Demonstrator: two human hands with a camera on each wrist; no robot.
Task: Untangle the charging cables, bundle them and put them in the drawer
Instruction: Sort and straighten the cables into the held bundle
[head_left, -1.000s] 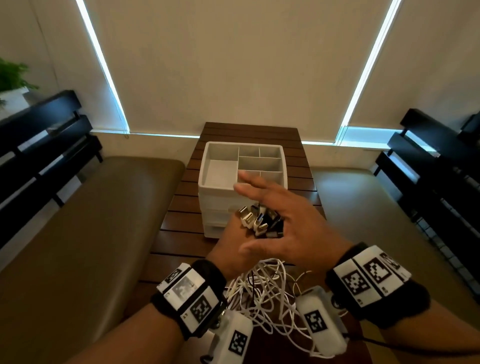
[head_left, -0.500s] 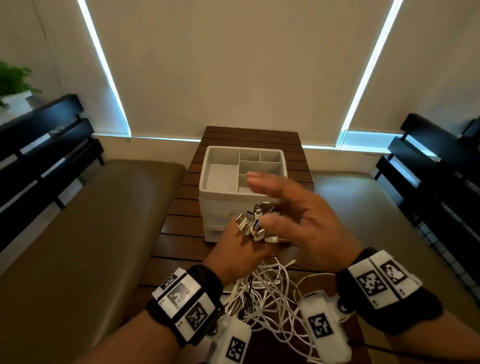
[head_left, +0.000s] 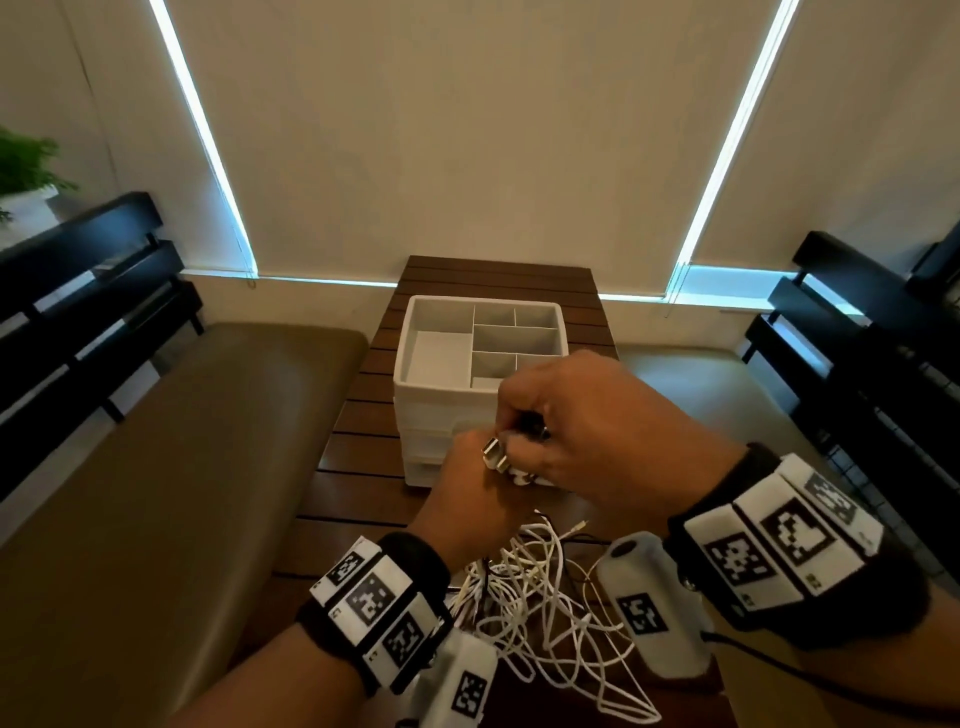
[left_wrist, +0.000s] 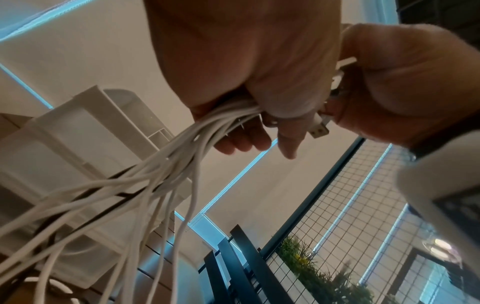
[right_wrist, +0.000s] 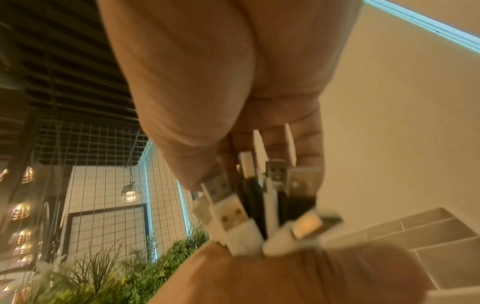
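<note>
left hand (head_left: 467, 499) grips cables (left_wrist: 161, 164) | right hand (head_left: 587, 426) apparently pinches plugs (right_wrist: 262, 207)

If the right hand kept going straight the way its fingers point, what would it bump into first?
Almost surely the plug ends of the charging cables: the right hand already has its fingers closing on that cluster, which the left hand grips. Past them stands the white organizer, though depth there is hard to judge.
</note>
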